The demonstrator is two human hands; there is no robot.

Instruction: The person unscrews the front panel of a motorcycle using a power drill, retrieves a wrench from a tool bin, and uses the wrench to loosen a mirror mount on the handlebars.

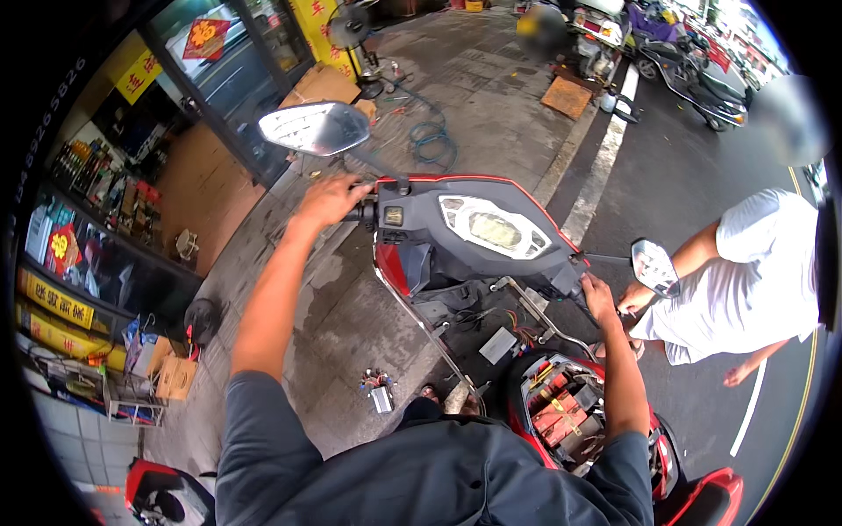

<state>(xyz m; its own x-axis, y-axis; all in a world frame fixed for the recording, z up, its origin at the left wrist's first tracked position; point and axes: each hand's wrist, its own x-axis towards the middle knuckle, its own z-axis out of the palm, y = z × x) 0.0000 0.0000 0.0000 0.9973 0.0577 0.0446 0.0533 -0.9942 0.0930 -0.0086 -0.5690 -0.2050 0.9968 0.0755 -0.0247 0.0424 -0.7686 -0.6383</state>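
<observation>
I stand at a red and black electric scooter with its handlebar cover point(421, 241) and round-edged dashboard display point(495, 231) in front of me. My left hand point(330, 202) is on the left handlebar grip, its fingers lying forward over the lever. My right hand point(600, 296) closes round the right grip, which it mostly hides. Below the bars the front body is uncovered, showing frame tubes, loose wires and a silver box point(498, 345). In the opened seat compartment sit red batteries point(559, 415). A left mirror point(316, 128) and right mirror point(655, 268) stick out.
Close on the right, a person in a white shirt point(745, 280) bends beside the scooter. A silver box with wires point(381, 400) lies on the pavement. Farther off are a coiled hose point(431, 145), a fan point(349, 31), cardboard point(324, 86) and parked scooters point(702, 88).
</observation>
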